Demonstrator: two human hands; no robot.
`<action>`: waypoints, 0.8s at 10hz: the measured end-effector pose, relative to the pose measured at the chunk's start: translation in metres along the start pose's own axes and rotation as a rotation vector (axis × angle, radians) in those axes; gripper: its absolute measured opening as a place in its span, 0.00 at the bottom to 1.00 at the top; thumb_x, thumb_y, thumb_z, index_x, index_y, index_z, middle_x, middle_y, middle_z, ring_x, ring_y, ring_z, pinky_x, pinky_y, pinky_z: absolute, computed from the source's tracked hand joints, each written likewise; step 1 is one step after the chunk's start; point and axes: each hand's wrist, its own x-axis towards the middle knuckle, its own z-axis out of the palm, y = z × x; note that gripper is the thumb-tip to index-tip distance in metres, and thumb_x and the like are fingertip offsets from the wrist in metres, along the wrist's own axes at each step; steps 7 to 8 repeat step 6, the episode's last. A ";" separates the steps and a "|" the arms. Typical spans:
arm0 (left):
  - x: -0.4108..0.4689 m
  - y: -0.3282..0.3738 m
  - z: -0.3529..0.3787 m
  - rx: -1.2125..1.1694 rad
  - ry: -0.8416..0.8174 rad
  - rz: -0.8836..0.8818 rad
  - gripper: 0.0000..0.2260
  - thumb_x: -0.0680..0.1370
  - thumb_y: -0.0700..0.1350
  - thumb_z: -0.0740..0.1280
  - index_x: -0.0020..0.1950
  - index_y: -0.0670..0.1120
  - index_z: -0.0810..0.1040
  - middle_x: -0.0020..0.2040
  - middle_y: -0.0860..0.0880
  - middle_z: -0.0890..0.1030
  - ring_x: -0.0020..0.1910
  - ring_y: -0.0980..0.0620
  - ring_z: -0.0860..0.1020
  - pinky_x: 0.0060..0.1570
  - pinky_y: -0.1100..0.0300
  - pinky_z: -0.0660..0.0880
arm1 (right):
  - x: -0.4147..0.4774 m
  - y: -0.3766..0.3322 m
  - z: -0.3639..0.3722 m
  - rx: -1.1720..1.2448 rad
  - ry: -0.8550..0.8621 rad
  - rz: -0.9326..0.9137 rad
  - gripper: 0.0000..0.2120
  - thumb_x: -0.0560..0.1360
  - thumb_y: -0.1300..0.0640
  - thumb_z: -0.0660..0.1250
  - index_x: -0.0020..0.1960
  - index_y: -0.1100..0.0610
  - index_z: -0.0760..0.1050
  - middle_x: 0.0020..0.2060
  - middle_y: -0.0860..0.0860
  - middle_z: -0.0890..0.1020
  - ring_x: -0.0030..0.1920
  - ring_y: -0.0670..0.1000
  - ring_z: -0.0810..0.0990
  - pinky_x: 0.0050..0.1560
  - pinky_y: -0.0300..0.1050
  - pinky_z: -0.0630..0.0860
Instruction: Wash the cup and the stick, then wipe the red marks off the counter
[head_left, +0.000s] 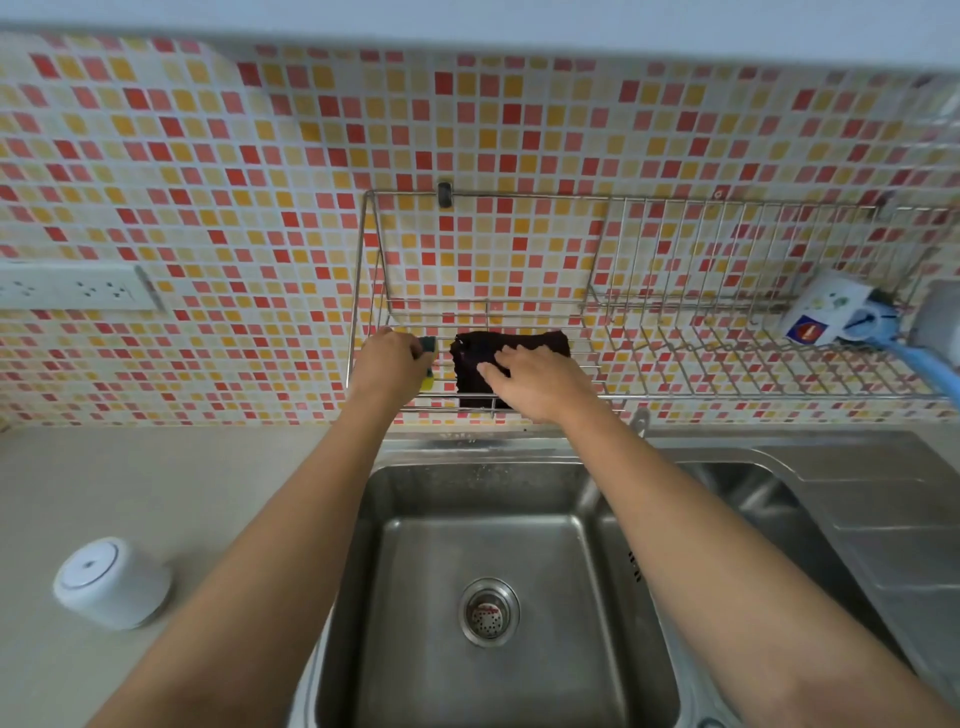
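Both arms reach up to the wire rack (675, 395) on the tiled wall above the sink. My left hand (387, 364) is closed around a green and yellow sponge (428, 364) at the rack's left end. My right hand (540, 382) lies flat, fingers spread, on a dark cloth (478, 374) that hangs over the rack's front wires. A white cup (111, 582) stands upside down on the beige counter (156, 478) at the left. No stick and no red marks show on the counter.
A steel sink (488, 597) with a round drain strainer lies below my arms, with a draining board (857, 519) to its right. A printed mug (826, 312) and a blue-handled item (930, 364) sit at the rack's right end. A socket strip (72, 291) hangs on the left wall.
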 end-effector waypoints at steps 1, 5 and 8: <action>0.000 -0.003 0.000 -0.027 -0.053 -0.015 0.26 0.73 0.63 0.69 0.61 0.45 0.79 0.58 0.44 0.78 0.48 0.47 0.77 0.47 0.56 0.77 | -0.004 -0.002 0.003 -0.067 0.070 0.012 0.32 0.82 0.42 0.40 0.66 0.58 0.75 0.65 0.55 0.77 0.67 0.57 0.71 0.71 0.56 0.60; -0.085 -0.016 -0.001 0.406 -0.103 0.275 0.33 0.80 0.64 0.37 0.79 0.46 0.38 0.80 0.45 0.40 0.79 0.45 0.39 0.75 0.49 0.37 | -0.062 -0.034 0.033 -0.034 0.272 0.222 0.30 0.83 0.43 0.37 0.79 0.60 0.47 0.79 0.54 0.50 0.78 0.51 0.45 0.77 0.53 0.38; -0.109 -0.033 -0.013 0.336 -0.180 0.286 0.33 0.80 0.64 0.38 0.77 0.45 0.34 0.79 0.46 0.35 0.77 0.46 0.35 0.75 0.50 0.37 | -0.090 -0.038 0.037 0.009 0.210 0.121 0.29 0.83 0.43 0.39 0.79 0.58 0.42 0.79 0.53 0.45 0.78 0.51 0.42 0.77 0.52 0.42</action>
